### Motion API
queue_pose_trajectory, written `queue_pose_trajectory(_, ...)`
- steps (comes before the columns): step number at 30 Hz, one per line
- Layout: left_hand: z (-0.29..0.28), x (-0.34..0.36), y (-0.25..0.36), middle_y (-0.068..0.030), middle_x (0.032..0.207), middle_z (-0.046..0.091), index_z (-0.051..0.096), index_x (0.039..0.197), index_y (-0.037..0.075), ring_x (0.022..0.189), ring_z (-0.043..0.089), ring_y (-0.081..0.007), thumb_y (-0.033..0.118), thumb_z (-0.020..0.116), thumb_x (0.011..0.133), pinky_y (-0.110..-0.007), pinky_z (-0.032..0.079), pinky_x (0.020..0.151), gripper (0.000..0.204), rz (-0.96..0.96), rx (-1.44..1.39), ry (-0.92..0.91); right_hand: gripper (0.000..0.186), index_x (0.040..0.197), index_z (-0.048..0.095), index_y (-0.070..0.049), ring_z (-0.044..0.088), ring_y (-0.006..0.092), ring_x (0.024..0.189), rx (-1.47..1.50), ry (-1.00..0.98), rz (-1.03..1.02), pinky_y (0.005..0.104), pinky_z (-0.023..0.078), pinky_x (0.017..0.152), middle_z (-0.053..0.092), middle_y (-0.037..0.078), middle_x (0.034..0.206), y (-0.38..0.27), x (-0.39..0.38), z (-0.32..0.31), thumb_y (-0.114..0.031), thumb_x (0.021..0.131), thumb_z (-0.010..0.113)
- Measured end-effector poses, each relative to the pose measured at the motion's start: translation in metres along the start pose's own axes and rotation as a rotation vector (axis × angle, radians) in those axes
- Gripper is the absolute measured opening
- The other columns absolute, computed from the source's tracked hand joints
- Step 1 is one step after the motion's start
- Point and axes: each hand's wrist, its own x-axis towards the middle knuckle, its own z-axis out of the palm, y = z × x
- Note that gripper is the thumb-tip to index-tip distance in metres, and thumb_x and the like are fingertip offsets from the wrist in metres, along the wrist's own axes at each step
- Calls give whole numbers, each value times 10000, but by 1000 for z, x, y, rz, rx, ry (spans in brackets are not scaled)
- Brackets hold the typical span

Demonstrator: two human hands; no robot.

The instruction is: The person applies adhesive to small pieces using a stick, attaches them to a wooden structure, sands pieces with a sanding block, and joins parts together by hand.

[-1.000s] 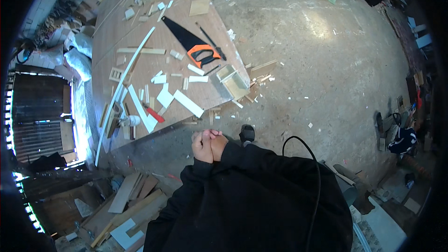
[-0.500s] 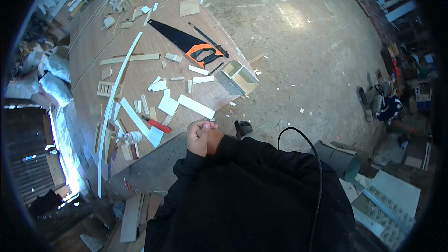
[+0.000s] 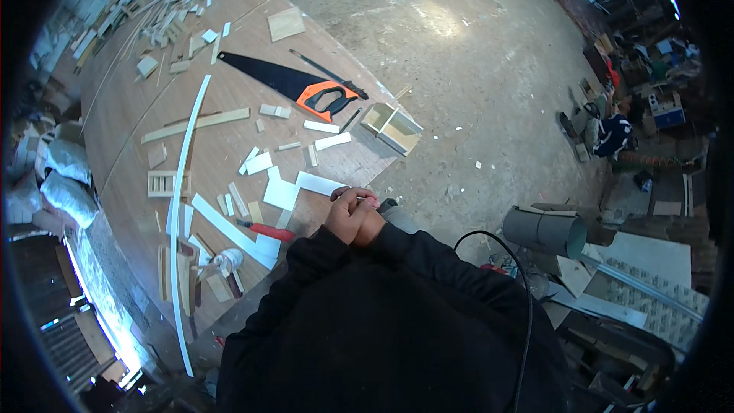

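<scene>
My left hand and my right hand are clasped together at the near edge of the wooden table. The left hand lies over the right with its fingers bent around it. The right hand's fingers are mostly covered, so whether anything small sits between the palms is hidden. Just beyond them a white strip reaches under the hands in this view. Left of my hands lies a red-handled knife. Further off rest a handsaw with an orange and black handle and a small open wooden box with a divider.
Wood offcuts and white pieces are scattered over the table. A long white strip overhangs its near edge. Beside the strip stands a white container. A grey roll and boards lie at right, and a black cable loops beside me.
The view has shifted, so the table sits further left and the roll shows more fully. My hands stay together; the left one has rolled further over the right, its fingers more bent.
</scene>
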Motion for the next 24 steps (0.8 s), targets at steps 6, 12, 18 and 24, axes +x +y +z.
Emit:
queue_pose_trajectory(6, 5, 21, -1, -97, 954, 672, 591, 995, -1, 917, 649, -165, 7, 470, 924, -282, 488, 864, 140, -33, -85, -169, 430, 1243, 519, -60, 558, 325, 1096, -18, 73, 46, 405, 442, 922, 576, 171, 1168, -11, 9, -7, -194, 841, 589)
queue_pose_trajectory(12, 0, 32, -19, -112, 938, 668, 579, 931, 4, 930, 646, -197, -29, 441, 887, -309, 487, 886, 148, 16, -71, -217, 425, 1233, 526, -56, 563, 318, 1081, -23, 87, 65, 400, 446, 914, 580, 170, 1153, -18, 17, -9, -190, 836, 592)
queue_pose_trajectory(18, -19, 25, -14, -114, 924, 664, 575, 932, 0, 916, 648, -198, -33, 441, 883, -309, 491, 873, 147, 6, -53, -140, 420, 1223, 533, -52, 567, 310, 1066, -24, 68, 37, 394, 451, 907, 584, 168, 1138, -30, 27, -5, -186, 830, 595)
queue_pose_trajectory(24, -31, 17, -2, -115, 963, 644, 565, 942, 6, 916, 656, -194, -59, 430, 881, -302, 490, 872, 161, 20, -10, -58, 415, 1214, 540, -48, 571, 303, 1052, -23, 32, -15, 388, 455, 900, 588, 167, 1123, -45, 38, 1, -182, 825, 598)
